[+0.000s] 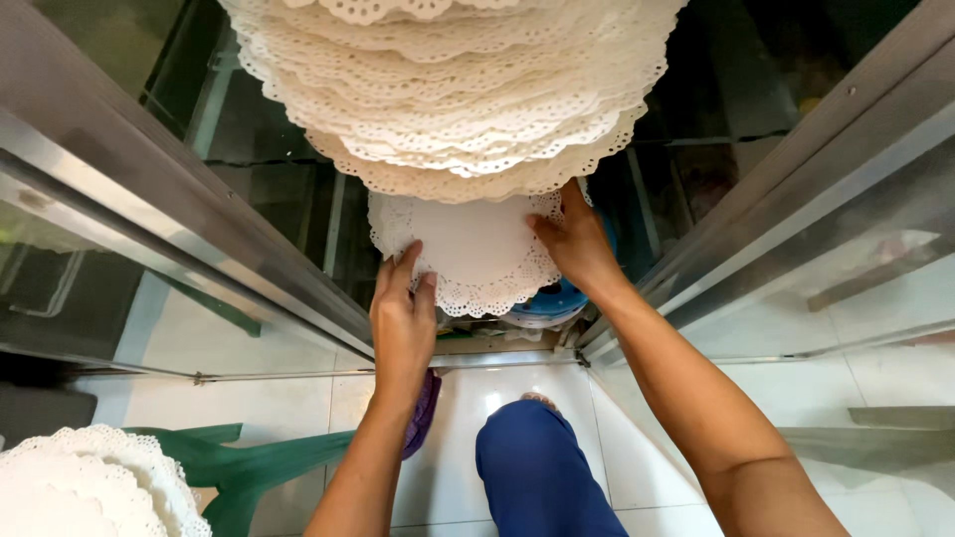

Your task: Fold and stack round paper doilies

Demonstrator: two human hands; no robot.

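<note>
Gingerly, left hand and right hand pinch the doily, flimsy, tear-prone paper, by its lacy opposite edges.

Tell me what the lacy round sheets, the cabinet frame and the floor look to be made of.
Doily under the left hand and right hand: likely thin matte off-white paper, its edge punched into lace. Stack of doilies: same look. Cabinet frame: probably brushed metal, grey with streaky glare. Floor: seemingly glossy white tile, with joints and reflections.

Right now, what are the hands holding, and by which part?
Both hands grip a white lace paper doily by its scalloped edge: left hand at the lower left rim, right hand at the right rim.
</note>
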